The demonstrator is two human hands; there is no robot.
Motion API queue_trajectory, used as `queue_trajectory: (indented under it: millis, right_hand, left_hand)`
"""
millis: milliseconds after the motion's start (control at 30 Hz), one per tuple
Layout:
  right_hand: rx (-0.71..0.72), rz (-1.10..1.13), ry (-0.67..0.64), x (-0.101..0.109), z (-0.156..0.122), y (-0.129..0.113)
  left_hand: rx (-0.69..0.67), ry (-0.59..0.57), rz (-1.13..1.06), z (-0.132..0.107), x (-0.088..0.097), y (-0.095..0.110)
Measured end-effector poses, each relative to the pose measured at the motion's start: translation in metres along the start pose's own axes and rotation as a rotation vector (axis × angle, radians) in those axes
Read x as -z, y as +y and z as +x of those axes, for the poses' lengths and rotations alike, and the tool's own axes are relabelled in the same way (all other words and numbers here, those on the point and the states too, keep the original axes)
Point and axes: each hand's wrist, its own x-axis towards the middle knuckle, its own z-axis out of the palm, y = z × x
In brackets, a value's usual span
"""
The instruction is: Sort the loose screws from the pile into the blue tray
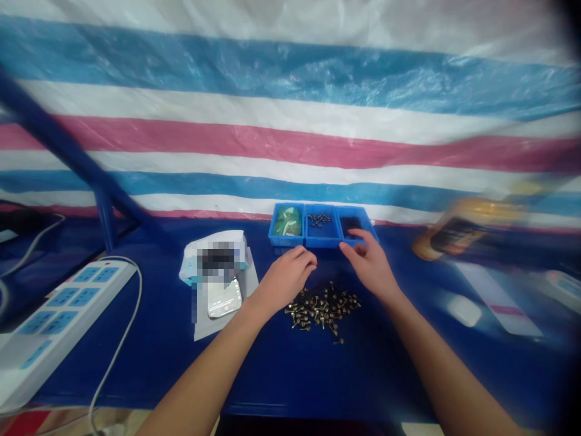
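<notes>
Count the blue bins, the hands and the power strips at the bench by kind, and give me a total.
Blue plastic bins: 3
Hands, the left hand and the right hand: 2
White power strip: 1
Total: 6

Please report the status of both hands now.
Left hand curled, just above screw pile. Right hand open, fingers at right blue bin.
</notes>
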Motion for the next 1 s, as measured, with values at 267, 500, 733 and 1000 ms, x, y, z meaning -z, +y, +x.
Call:
queue_trajectory:
  millis: [267, 500, 733, 1000]
  right_hand:
    - [0.131, -0.060, -0.340, -0.013, -0.014, -0.019]
    - [0.045, 0.056, -0.366, -0.015, -0.013, -0.019]
    - [-0.131, 0.248, -0.022, 0.007, 0.006, -0.006]
    - [0.096, -0.140, -0.247, 0.003, 0.001, 0.001]
  left_hand:
    - [0.041, 0.130, -0.186, 0.003, 0.001, 0.007]
    - [0.083, 0.206, -0.201, 0.003, 0.001, 0.011]
    - [0.158, 0.252, -0.143, 0.003, 0.006, 0.009]
    - [0.254, 0.295, -0.072, 0.004, 0.021, -0.008]
